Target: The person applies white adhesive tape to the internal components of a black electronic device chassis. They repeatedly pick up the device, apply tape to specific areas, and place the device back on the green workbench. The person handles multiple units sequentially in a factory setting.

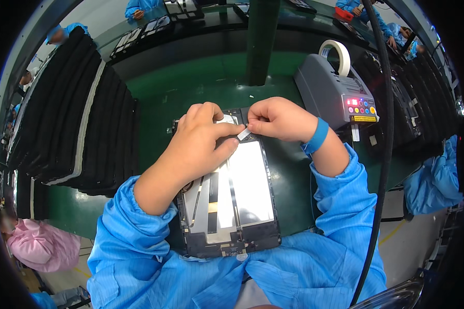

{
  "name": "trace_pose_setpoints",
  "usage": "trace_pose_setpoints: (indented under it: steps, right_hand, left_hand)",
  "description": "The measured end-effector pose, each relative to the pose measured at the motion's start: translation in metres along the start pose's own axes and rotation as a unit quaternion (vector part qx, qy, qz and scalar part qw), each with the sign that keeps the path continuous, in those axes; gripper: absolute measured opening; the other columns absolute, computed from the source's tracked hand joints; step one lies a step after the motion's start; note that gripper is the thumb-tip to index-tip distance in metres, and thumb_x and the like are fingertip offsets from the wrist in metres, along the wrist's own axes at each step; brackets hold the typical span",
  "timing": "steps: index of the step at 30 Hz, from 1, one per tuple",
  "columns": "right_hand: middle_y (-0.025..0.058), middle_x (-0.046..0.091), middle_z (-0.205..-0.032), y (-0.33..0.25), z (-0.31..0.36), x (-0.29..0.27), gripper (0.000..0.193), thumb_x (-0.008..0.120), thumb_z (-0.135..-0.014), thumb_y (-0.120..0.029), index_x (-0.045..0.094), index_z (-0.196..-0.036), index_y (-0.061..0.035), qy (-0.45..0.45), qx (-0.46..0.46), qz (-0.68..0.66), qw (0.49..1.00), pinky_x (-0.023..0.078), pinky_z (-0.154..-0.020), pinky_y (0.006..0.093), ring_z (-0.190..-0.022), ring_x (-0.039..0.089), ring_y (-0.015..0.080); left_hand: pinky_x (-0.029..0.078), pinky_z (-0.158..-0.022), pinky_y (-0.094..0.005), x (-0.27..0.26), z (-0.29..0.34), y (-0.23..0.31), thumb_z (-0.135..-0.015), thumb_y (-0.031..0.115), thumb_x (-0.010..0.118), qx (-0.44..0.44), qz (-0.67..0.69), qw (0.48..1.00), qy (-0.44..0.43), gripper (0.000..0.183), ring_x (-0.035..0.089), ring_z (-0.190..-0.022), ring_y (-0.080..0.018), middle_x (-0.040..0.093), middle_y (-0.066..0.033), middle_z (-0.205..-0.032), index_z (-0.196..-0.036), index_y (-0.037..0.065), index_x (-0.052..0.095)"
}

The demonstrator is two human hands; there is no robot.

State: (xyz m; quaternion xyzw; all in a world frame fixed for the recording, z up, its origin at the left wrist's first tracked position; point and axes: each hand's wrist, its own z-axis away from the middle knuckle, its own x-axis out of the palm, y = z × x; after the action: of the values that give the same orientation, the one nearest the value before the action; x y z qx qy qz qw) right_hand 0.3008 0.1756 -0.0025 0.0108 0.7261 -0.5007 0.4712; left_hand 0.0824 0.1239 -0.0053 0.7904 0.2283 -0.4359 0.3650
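Note:
An opened tablet with silver inner plates and a black frame lies lengthwise in front of me. Over its far part, my right hand pinches a short white strip of tape by its upper end. My left hand rests across the upper left of the tablet, fingers spread. Its index fingertip touches or nearly touches the strip, and its thumb lies just below. The tablet's upper left corner is partly hidden under this hand. A blue band circles my right wrist.
A grey tape dispenser carrying a cream tape roll stands right on the green table. Tall black stacks rise at left, more trays at right. A black cable hangs at right; a green post stands ahead. Co-workers sit around.

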Motion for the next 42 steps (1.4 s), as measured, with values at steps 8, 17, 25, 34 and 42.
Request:
trace_pose_setpoints:
  steps: [8,17,25,34,42]
  right_hand:
    - [0.0061,0.050,-0.059,0.000,-0.002,0.002,0.019,0.063,-0.082,-0.019,0.058,-0.074,-0.0016,-0.001,0.014,0.016,1.000,0.040,-0.053,0.0301,-0.055,0.046,0.0154]
    - [0.0017,0.050,-0.056,0.006,0.005,0.023,0.037,0.069,-0.076,-0.035,0.055,-0.060,-0.0048,0.107,0.247,-0.099,0.958,0.034,-0.046,0.0258,-0.050,0.043,0.0096]
    - [0.0138,0.058,-0.099,-0.001,0.091,0.070,0.044,0.061,-0.087,-0.037,0.055,-0.108,0.0007,0.256,0.167,-0.202,0.931,0.044,-0.078,0.0311,-0.088,0.054,0.0187]
    - [0.0234,0.013,-0.152,-0.059,0.140,0.139,0.088,0.044,-0.093,-0.052,0.006,-0.146,0.0063,0.173,0.045,-0.275,0.945,0.008,-0.114,0.0371,-0.143,0.008,0.0313]
    - [0.0175,0.023,-0.150,-0.148,0.108,0.098,0.076,0.040,-0.093,-0.041,0.012,-0.146,0.0049,0.258,-0.103,-0.358,0.891,0.020,-0.112,0.0391,-0.137,0.028,0.0276]
  left_hand:
    - [0.038,-0.082,-0.0378,0.003,-0.011,-0.002,-0.078,0.027,0.069,-0.047,0.036,0.998,-0.006,0.017,0.046,-0.093,-0.0266,0.052,-0.0076,-0.088,-0.085,0.012,0.075]
    - [0.042,-0.081,-0.0349,-0.006,-0.028,0.005,-0.069,0.022,0.077,-0.109,0.011,0.992,-0.064,0.017,0.050,-0.096,-0.0247,0.054,-0.0055,-0.088,-0.080,0.010,0.073]
    - [0.041,-0.092,-0.0410,-0.024,0.027,0.026,-0.069,0.012,0.072,0.020,0.015,0.996,0.087,0.049,0.048,-0.106,-0.0353,0.049,-0.0175,-0.110,-0.115,0.003,0.056]
    - [0.014,-0.111,-0.0562,-0.017,0.161,0.053,-0.057,0.029,0.088,-0.059,0.225,0.972,-0.028,0.127,-0.004,-0.137,-0.0541,-0.001,-0.0338,-0.149,-0.146,-0.001,0.003]
    - [0.002,-0.110,-0.0597,-0.113,0.140,0.075,-0.059,0.022,0.085,0.055,0.176,0.982,0.051,0.113,0.003,-0.140,-0.0482,0.009,-0.0319,-0.150,-0.146,-0.001,0.016]
